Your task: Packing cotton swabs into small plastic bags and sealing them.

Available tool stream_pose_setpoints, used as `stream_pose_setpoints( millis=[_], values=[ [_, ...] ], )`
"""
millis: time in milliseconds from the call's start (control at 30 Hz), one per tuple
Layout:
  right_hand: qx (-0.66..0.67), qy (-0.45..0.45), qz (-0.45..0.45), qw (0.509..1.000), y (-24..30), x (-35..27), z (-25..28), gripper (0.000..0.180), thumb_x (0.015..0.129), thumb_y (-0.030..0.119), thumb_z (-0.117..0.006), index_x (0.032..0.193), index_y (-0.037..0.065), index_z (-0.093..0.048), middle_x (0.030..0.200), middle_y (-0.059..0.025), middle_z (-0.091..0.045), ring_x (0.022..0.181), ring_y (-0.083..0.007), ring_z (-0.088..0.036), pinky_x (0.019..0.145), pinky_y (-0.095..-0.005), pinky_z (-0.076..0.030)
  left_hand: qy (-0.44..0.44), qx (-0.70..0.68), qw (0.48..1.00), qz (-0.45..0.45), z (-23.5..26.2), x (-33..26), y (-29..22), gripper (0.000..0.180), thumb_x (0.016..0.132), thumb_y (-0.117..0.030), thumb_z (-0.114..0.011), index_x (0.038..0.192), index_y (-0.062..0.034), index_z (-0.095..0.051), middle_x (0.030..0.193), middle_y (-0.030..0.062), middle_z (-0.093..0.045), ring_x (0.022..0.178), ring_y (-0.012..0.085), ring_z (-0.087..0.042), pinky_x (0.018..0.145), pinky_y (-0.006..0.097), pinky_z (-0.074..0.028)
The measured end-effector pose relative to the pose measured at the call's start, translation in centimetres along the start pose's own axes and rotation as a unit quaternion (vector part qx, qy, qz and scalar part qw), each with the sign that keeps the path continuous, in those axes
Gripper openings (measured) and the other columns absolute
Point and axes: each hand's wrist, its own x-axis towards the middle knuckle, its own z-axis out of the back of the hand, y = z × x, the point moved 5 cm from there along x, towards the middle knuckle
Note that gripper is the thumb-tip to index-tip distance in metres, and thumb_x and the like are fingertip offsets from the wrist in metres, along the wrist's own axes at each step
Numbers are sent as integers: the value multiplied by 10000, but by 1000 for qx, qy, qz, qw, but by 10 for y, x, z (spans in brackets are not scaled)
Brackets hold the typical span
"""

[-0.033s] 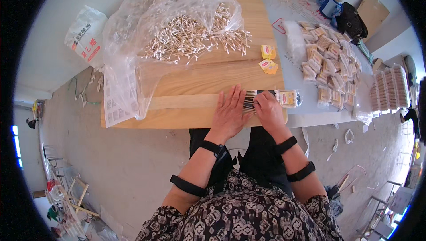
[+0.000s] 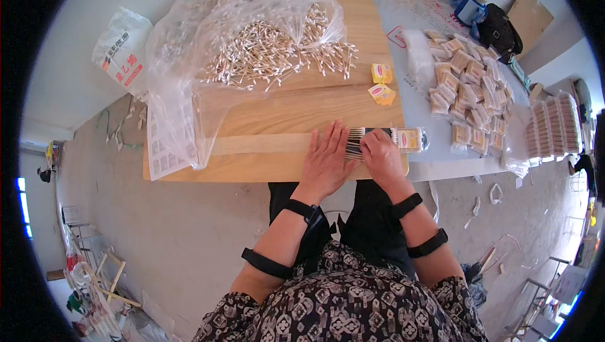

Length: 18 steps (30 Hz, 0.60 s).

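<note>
My left hand (image 2: 326, 158) lies flat near the table's front edge, fingers stretched out. Its thumb side meets a row of cotton swabs (image 2: 354, 144) laid side by side. Right beside it, my right hand (image 2: 382, 158) is closed, its fingertips pressed together over a dark strip (image 2: 379, 132) at the swabs' right end. What the fingertips pinch is hidden. To the right of that hand sits a clear-wrapped pack of cotton swabs (image 2: 409, 140) with a yellow label, reaching past the wooden tabletop's edge.
A large clear plastic bag (image 2: 183, 71) spills loose cotton swabs (image 2: 252, 52) over the wooden tabletop (image 2: 296, 112). Yellow cards (image 2: 381, 83) lie near its right edge. On the grey surface beyond are heaped swab packs (image 2: 469, 83), stacked packs (image 2: 554, 127) and a black bag (image 2: 498, 30).
</note>
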Motion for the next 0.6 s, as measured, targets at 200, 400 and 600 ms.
stream_pose_setpoints(
  millis=[200, 400, 600],
  values=[
    [-79, 6, 86, 993, 6, 4, -5, 48, 787, 37, -586, 764, 39, -544, 819, -140, -547, 814, -331, -587, 704, -427, -502, 15, 3, 1000, 1, -2, 0, 2, 753, 929, -459, -502, 1499, -42, -242, 1581, 126, -205, 1472, 258, -158, 1191, 462, -84],
    [70, 1, -42, 997, -17, 7, -7, 74, 750, 34, -622, 726, 22, -553, 813, -154, -575, 780, -363, -585, 680, -447, -485, -17, 1, 1000, -4, -2, 1, 0, 747, 909, -464, -533, 1478, -38, -300, 1564, 127, -251, 1461, 239, -198, 1190, 453, -77],
    [61, 55, -166, 983, -23, 18, -6, 162, 717, 30, -664, 844, 13, -566, 870, -166, -600, 812, -385, -598, 685, -449, -481, -26, 21, 999, -17, 0, 1, -2, 748, 908, -469, -531, 1470, -27, -310, 1553, 141, -270, 1454, 244, -218, 1185, 458, -90]
  ],
)
